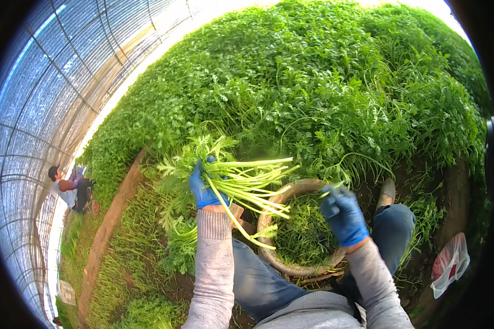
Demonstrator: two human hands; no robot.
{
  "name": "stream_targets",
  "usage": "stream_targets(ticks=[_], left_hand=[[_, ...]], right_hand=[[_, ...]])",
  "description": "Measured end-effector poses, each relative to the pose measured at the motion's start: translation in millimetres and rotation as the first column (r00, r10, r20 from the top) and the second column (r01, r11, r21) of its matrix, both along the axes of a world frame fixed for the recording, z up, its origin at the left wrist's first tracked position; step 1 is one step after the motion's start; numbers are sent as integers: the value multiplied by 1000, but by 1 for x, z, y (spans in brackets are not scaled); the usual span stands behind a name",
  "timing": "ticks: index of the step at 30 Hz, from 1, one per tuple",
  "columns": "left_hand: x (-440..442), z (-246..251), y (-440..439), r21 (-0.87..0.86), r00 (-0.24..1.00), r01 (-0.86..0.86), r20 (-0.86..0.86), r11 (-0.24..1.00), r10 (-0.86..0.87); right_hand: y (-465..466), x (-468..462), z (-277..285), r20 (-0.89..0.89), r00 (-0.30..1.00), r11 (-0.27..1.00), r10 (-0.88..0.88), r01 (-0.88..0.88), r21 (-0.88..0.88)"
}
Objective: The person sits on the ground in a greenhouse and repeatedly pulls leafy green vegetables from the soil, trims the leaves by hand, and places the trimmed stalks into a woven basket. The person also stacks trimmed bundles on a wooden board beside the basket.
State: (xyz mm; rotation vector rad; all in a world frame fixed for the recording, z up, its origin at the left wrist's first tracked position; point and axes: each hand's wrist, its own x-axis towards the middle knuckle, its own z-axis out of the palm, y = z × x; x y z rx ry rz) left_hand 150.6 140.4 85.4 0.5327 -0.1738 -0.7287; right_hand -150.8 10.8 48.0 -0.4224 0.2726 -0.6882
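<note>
My left hand (208, 185), in a blue glove, grips a bunch of leafy greens (251, 187). Its pale stems fan out to the right and its lobed leaves hang to the left. One longer stem droops below the rest, towards my thigh. My right hand (342, 214), also gloved in blue, is curled and blurred, with small green scraps (341, 184) at its fingers. It is over the right side of a round container with a thick tan rim (267, 230). Leaf and stem trimmings (302, 234) lie inside that container, between my legs.
A dense bed of tall greens (296, 82) stands ahead. Cut stubble (127, 230) and a bare soil ridge (111, 230) run along the left. Another person (72, 187) is low beside the mesh-like greenhouse wall (33, 103). A clear plastic bag (450, 263) lies at right.
</note>
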Motion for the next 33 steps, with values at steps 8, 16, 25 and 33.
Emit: stream_targets(ticks=[8, 16, 25, 33], left_hand=[[-7, 9, 1, -53, 989, 150, -6, 987, -150], [-49, 16, -23, 171, 897, 364, 202, 916, -394], [-24, 16, -18, -22, 790, 509, 408, 860, -457], [0, 30, 23, -332, 823, 477, 493, 814, -281]], right_hand=[[-54, 7, 58, -240, 820, 203, -521, -154, -967], [-28, 63, 52, -357, 933, 127, 45, -360, -924], [-18, 62, 37, -189, 920, -227, -344, -277, -934], [-53, 13, 10, -290, 814, -365, -504, -505, -782]])
